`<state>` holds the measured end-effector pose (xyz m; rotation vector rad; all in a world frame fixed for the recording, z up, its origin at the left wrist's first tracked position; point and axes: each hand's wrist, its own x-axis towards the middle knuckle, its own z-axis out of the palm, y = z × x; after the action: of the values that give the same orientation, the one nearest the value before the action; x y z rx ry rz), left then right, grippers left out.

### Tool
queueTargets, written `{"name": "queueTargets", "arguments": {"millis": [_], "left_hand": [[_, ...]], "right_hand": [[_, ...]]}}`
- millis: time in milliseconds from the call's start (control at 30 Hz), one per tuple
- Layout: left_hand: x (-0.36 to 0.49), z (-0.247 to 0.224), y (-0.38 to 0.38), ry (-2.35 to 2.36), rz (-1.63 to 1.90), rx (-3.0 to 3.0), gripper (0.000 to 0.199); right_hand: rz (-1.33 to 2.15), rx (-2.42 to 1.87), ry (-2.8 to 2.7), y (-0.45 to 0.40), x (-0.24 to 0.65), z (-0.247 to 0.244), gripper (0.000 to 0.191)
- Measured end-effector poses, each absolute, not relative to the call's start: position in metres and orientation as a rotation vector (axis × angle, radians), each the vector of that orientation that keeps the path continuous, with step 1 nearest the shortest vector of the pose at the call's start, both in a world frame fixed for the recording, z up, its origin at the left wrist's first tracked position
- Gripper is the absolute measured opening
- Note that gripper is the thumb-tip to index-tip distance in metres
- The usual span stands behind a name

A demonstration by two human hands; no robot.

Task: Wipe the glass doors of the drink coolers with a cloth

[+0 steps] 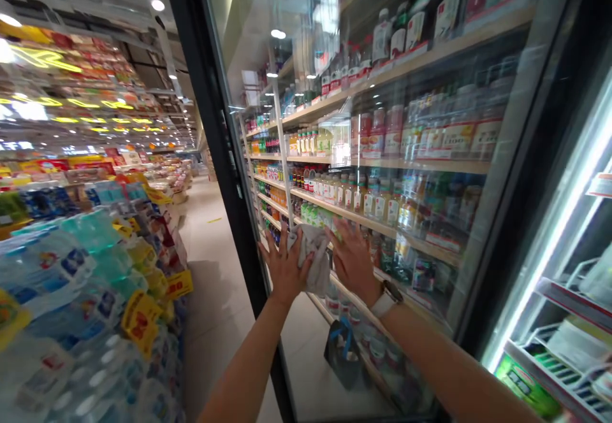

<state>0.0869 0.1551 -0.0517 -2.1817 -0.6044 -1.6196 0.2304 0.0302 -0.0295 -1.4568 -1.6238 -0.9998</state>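
Note:
My left hand (pixel 285 267) presses a crumpled pale grey cloth (pixel 313 260) against the glass fridge door (pixel 306 92), with the thumb over the cloth. My right hand (pixel 352 260) lies flat on the glass with its fingers spread, right beside the cloth. A white-strapped watch (pixel 386 299) sits on my right wrist. Behind the glass, shelves of bottled drinks (pixel 373 203) stand in rows. The door's black frame (pixel 224 155) runs down to the left of my left hand.
Shrink-wrapped packs of bottled water (pixel 62 295) with yellow tags are stacked at the left. A tiled aisle floor (pixel 215 295) runs between them and the door. At the far right, a lit fridge section (pixel 559 340) holds wire racks. A dark bag with blue straps (pixel 343 353) shows low in the glass.

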Motion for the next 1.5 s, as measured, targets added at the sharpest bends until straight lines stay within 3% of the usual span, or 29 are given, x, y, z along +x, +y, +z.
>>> {"name": "queueTargets", "arguments": {"millis": [200, 433, 667, 767, 833, 1033, 1133, 1233, 1400, 1500], "left_hand": [[0.101, -0.066, 0.141, -0.528, -1.720, -2.073, 0.058], [0.133, -0.100, 0.118, -0.605, -1.742, -2.148, 0.068], [0.128, 0.003, 0.160, -0.662, -1.908, -1.943, 0.053], [0.130, 0.017, 0.164, -0.610, -1.896, -1.976, 0.051], [0.135, -0.005, 0.162, -0.578, -1.849, -1.966, 0.054], [0.137, -0.131, 0.157, -0.535, -1.690, -1.937, 0.063], [0.128, -0.156, 0.163, -0.492, -1.586, -2.018, 0.063], [0.129, -0.129, 0.178, -0.475, -1.585, -2.029, 0.060], [0.145, -0.026, 0.200, -0.657, -1.826, -1.979, 0.056], [0.151, 0.002, 0.204, -0.760, -1.959, -1.946, 0.054]], "right_hand": [[-1.311, -1.652, -1.578, 0.041, 0.256, -0.034, 0.056], [-1.337, -1.620, -1.572, 0.045, 0.259, -0.042, 0.062], [-1.300, -1.626, -1.561, 0.051, 0.258, -0.038, 0.064], [-1.258, -1.633, -1.481, 0.060, 0.252, -0.044, 0.065], [-1.231, -1.636, -1.387, 0.069, 0.247, -0.051, 0.065], [-1.276, -1.614, -1.294, 0.085, 0.245, -0.064, 0.061], [-1.271, -1.608, -1.299, 0.087, 0.248, -0.063, 0.062], [-1.244, -1.612, -1.308, 0.090, 0.251, -0.063, 0.063], [-1.280, -1.607, -1.287, 0.094, 0.252, -0.063, 0.061], [-1.296, -1.595, -1.282, 0.095, 0.253, -0.062, 0.061]]}}
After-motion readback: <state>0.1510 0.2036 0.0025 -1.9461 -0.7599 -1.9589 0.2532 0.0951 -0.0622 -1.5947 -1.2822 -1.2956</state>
